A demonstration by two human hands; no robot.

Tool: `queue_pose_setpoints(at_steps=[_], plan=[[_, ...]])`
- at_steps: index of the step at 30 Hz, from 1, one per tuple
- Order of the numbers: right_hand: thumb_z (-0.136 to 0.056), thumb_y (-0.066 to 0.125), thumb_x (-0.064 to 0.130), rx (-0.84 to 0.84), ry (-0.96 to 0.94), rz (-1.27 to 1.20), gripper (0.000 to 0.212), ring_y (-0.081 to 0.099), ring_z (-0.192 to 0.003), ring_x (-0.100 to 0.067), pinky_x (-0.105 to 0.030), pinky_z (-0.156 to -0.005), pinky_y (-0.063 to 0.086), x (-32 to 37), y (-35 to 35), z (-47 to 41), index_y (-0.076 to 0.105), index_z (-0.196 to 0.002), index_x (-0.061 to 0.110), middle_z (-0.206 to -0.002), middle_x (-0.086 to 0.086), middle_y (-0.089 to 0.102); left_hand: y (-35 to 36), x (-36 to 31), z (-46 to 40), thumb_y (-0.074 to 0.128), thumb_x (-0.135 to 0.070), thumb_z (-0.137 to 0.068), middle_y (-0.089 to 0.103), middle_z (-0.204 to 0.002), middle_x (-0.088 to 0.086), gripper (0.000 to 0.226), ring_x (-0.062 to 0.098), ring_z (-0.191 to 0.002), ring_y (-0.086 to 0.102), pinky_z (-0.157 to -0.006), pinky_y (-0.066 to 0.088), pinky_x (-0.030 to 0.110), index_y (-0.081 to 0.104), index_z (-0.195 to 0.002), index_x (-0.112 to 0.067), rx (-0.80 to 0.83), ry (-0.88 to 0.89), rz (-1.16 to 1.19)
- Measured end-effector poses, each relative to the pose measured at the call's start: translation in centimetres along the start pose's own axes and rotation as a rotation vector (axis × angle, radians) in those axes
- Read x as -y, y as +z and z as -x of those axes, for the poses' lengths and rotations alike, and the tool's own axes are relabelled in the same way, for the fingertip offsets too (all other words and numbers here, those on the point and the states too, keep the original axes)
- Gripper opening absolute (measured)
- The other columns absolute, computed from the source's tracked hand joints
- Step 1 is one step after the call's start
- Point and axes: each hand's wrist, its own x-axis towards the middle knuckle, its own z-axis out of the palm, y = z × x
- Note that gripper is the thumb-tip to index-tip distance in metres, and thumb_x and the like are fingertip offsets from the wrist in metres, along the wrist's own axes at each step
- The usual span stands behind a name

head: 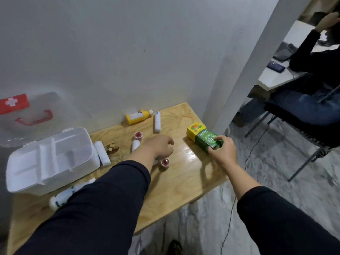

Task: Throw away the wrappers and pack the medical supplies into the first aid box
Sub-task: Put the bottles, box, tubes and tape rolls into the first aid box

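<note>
The white first aid box [55, 173] stands open at the table's left, its clear lid [35, 115] with red handle leaning on the wall. My right hand [223, 151] grips a green and yellow carton [202, 138] lying near the table's right edge. My left hand [160, 146] hovers over the table's middle, fingers loosely curled, holding nothing. Just below it sits a pink tape roll [164, 163]; another tape roll [138, 135] lies farther back. White bandage rolls [102, 153] lie beside the box; one roll [135, 145] is partly hidden by my left hand. A yellow bottle [138, 116] lies by the wall.
A brown crumpled wrapper [112, 147] lies between the box and my left hand. Another white roll [157, 121] lies near the bottle, and a wrapped roll [62, 196] sits at the front left under my sleeve. A seated person [309, 100] is at the right. A cable [239, 190] trails on the floor.
</note>
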Motion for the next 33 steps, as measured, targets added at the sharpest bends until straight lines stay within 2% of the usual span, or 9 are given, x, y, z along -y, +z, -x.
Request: queue_pose_setpoints(at_steps=[4,11,14,16,20,23,27,30,33], plan=[[-0.073,0.073,0.011,0.056,-0.152,0.021,0.043,0.057,-0.112,-0.026,-0.024,-0.087,0.042,4.2,-1.1,-1.4,0.064,-0.115,0.012,-0.124,-0.011,0.057,-2.2,1.5,1.3,0.050,-0.028,-0.091,0.051,-0.144,-0.001,0.040,0.024,-0.127,0.051,-0.104,0.044,0.038,0.057,-0.131,-0.029,-0.097,-0.065,0.100],[-0.075,0.074,0.009,0.207,-0.456,0.043,0.045,0.060,-0.112,-0.027,-0.032,-0.091,0.050,14.2,0.7,0.6,0.064,-0.118,0.011,-0.126,-0.012,0.058,-6.6,7.9,6.6,0.055,-0.033,-0.090,0.058,-0.136,0.001,0.036,0.025,-0.121,0.056,-0.098,0.047,0.033,0.062,-0.125,-0.028,-0.232,-0.180,0.152],[-0.077,0.074,0.008,0.297,-0.569,0.063,0.047,0.059,-0.112,-0.025,-0.027,-0.083,0.050,18.2,2.5,2.8,0.062,-0.122,0.011,-0.128,-0.010,0.056,-7.2,11.8,9.7,0.052,-0.028,-0.090,0.059,-0.134,0.001,0.036,0.026,-0.121,0.056,-0.104,0.045,0.035,0.062,-0.124,-0.028,-0.271,-0.233,0.202],[-0.078,0.073,0.009,0.348,-0.644,0.088,0.048,0.058,-0.112,-0.025,-0.029,-0.084,0.052,20.7,3.8,4.3,0.061,-0.124,0.011,-0.130,-0.008,0.054,-7.3,14.5,11.5,0.050,-0.029,-0.093,0.053,-0.141,0.003,0.038,0.027,-0.126,0.051,-0.106,0.043,0.037,0.057,-0.130,-0.026,-0.311,-0.273,0.191],[-0.077,0.072,0.015,0.392,-0.790,0.188,0.048,0.057,-0.114,-0.025,-0.040,-0.097,0.052,24.7,6.8,7.3,0.060,-0.125,0.014,-0.131,-0.008,0.053,-6.2,19.6,14.6,0.051,-0.032,-0.095,0.036,-0.155,-0.001,0.049,0.026,-0.139,0.037,-0.110,0.037,0.041,0.043,-0.142,-0.026,-0.373,-0.344,0.152],[-0.078,0.070,0.020,0.407,-0.903,0.304,0.049,0.054,-0.116,-0.025,-0.037,-0.098,0.050,27.1,9.3,9.1,0.060,-0.126,0.015,-0.130,-0.007,0.052,-4.9,22.9,16.5,0.053,-0.050,-0.092,0.026,-0.160,0.002,0.068,0.024,-0.146,0.025,-0.116,0.028,0.042,0.034,-0.148,-0.018,-0.370,-0.423,0.095],[-0.080,0.065,0.021,0.439,-1.024,0.464,0.051,0.047,-0.119,-0.026,-0.036,-0.097,0.047,29.7,12.6,11.2,0.056,-0.130,0.017,-0.131,-0.008,0.051,-2.6,26.2,17.9,0.047,-0.057,-0.093,0.018,-0.162,0.006,0.077,0.025,-0.149,0.017,-0.121,0.018,0.043,0.023,-0.152,-0.014,-0.288,-0.482,0.060],[-0.080,0.062,0.017,0.465,-1.057,0.556,0.051,0.046,-0.118,-0.026,-0.036,-0.094,0.049,30.9,15.3,12.2,0.056,-0.130,0.018,-0.129,-0.007,0.050,-1.4,26.9,18.6,0.040,-0.056,-0.095,0.018,-0.162,0.007,0.075,0.029,-0.149,0.017,-0.120,0.013,0.041,0.018,-0.154,-0.014,-0.300,-0.486,0.086],[-0.079,0.063,0.013,0.522,-1.003,0.580,0.051,0.049,-0.117,-0.028,-0.036,-0.097,0.048,31.0,18.2,12.9,0.057,-0.129,0.014,-0.130,-0.010,0.050,-0.7,27.2,18.8,0.027,-0.059,-0.097,0.010,-0.164,0.007,0.078,0.023,-0.152,0.006,-0.123,0.003,0.037,0.009,-0.155,-0.012,-0.327,-0.430,0.003]])
